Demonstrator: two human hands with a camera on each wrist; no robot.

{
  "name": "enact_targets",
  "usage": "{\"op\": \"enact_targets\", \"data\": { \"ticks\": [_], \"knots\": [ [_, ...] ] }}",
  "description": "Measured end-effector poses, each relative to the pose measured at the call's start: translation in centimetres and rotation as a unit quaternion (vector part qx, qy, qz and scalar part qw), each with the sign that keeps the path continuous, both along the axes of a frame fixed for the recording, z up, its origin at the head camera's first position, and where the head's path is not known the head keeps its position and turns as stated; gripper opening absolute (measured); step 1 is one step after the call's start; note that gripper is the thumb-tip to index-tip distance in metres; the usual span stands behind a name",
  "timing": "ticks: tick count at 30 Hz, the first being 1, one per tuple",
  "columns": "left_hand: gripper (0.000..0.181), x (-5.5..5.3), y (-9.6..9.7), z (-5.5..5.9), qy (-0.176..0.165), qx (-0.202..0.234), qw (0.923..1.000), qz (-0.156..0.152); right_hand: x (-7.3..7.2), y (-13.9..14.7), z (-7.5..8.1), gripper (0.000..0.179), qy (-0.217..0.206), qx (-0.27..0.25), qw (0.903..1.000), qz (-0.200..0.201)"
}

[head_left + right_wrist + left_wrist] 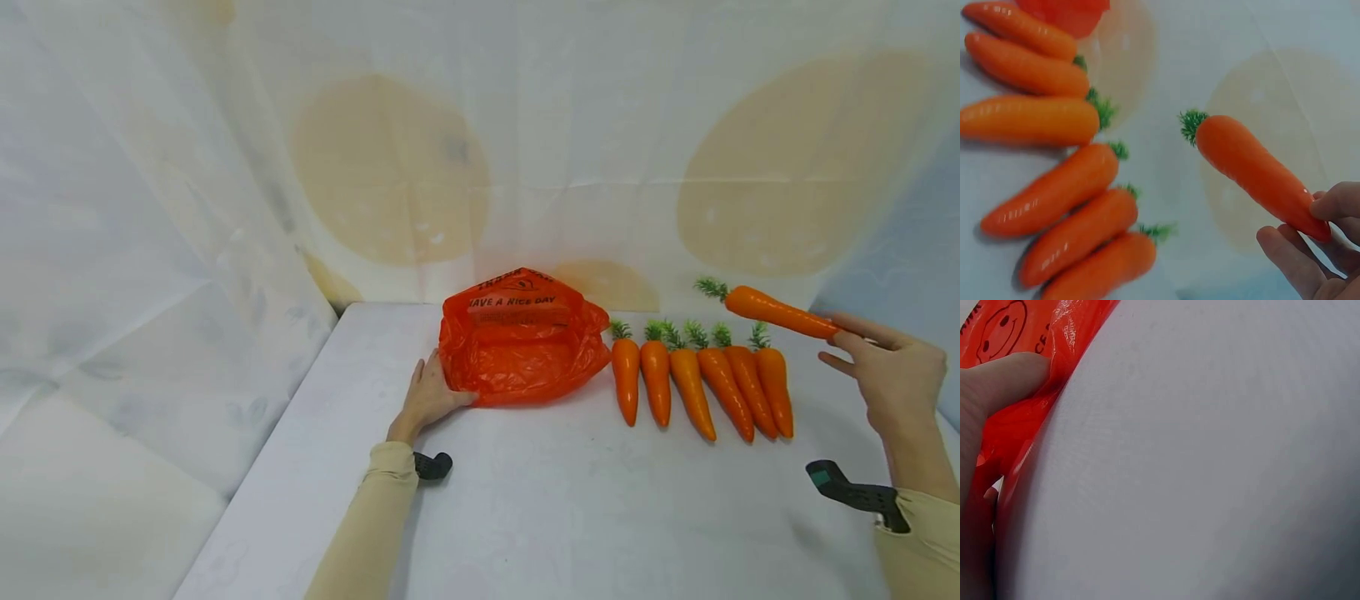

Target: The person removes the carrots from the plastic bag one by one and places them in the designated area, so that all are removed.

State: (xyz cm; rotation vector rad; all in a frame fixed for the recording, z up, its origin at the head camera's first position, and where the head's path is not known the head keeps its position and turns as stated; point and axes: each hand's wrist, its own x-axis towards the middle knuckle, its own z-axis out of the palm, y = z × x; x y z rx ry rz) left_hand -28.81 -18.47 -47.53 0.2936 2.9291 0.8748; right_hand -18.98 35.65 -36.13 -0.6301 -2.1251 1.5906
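Note:
A red plastic bag (525, 358) with black print sits with its mouth spread towards me. My left hand (433, 396) holds it at the near left corner; the thumb (1013, 378) lies over the bag's edge and the fingers are along its left side, partly hidden in the left wrist view. Off to the right, my right hand (896, 367) pinches a carrot (780, 312) by its narrow tip, above the table. The carrot's green top (1192, 127) points left, towards the bag. Thumb and fingers meet around the tip in the right wrist view.
Several more carrots (693, 392) lie side by side right of the bag, green tops towards the back. The leftmost carrot (626, 379) is close beside the bag. A white table (570, 500) is under everything, with a pale curtain (585, 108) behind.

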Motion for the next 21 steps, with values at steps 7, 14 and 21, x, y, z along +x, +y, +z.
{"op": "enact_targets", "data": {
  "ticks": [7, 14, 21],
  "knots": [
    [0.109, 0.0, 0.0, 0.0, 0.001, -0.001, 1.0000, 0.002, 1.1, 3.9, -2.5, 0.045, -0.026, -0.056, 0.9961, -0.063],
    [0.108, -0.1, 0.0, 0.0, 0.003, -0.001, 1.0000, 0.002, 1.7, 6.6, -5.0, 0.043, -0.035, -0.116, 0.9868, -0.108],
    [0.108, 0.0, 0.0, 0.0, 0.003, -0.002, 1.0000, 0.003, 2.2, 7.0, -7.5, 0.047, -0.137, -0.013, 0.9890, -0.054]
  ]
}}
